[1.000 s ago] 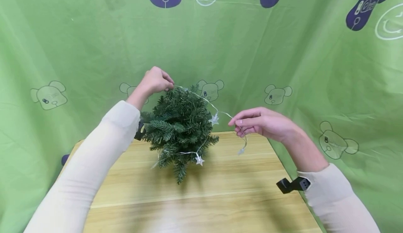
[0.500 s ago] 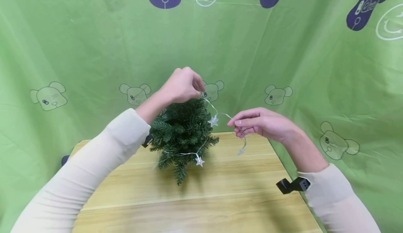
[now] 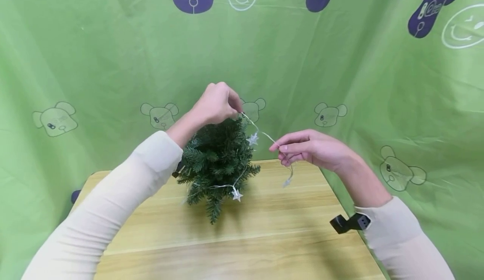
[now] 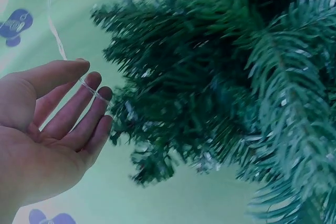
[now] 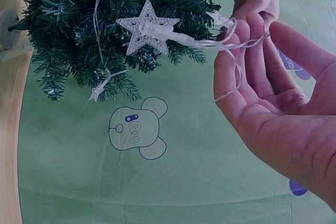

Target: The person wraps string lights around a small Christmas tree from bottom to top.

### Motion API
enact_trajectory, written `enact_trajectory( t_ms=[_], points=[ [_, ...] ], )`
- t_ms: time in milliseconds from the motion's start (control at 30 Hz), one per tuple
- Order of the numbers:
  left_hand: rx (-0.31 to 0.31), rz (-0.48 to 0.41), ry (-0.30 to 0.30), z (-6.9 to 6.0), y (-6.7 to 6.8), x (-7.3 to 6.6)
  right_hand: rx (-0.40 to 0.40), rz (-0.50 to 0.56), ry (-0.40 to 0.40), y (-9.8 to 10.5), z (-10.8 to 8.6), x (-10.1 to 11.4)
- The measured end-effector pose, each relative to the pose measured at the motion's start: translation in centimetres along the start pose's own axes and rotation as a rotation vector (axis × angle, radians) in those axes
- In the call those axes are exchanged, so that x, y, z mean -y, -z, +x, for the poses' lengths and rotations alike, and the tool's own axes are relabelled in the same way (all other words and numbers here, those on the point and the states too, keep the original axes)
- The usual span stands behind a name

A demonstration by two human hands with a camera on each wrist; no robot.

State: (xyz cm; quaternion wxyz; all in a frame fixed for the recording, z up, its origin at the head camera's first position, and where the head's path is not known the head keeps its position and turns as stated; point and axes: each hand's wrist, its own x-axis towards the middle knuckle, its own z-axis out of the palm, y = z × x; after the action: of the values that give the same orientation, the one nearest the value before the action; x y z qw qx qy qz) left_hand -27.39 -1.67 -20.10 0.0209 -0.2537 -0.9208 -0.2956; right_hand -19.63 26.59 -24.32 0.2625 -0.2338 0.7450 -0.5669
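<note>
We saw left hand (image 3: 217,103) shift from 11 to 12 o'clock of tree (image 3: 215,158), nearer right hand (image 3: 317,147).

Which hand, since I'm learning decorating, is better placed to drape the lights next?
Probably the left hand: it pinches the light string near the tree, while the right hand holds it farther out.

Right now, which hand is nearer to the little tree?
The left hand: it is close by the top of the little tree, pinching the string of lights. The right hand is out to the tree's right, clearly apart from it.
</note>
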Motion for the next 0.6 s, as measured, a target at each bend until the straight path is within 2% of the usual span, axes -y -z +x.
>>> enact_trajectory(
  t_ms=[233,333,600],
  points=[
    [-0.068,-0.111,0.117,0.3,2.5,0.6,0.008,0.006,-0.005,-0.1,0.3,0.1],
    [-0.099,-0.124,0.155,0.2,3.3,1.0,0.007,0.007,-0.006,-0.3,0.6,0.2],
    [-0.177,-0.091,0.176,0.0,5.0,2.4,-0.02,-0.025,-0.021,-0.9,1.7,0.7]
  ],
)
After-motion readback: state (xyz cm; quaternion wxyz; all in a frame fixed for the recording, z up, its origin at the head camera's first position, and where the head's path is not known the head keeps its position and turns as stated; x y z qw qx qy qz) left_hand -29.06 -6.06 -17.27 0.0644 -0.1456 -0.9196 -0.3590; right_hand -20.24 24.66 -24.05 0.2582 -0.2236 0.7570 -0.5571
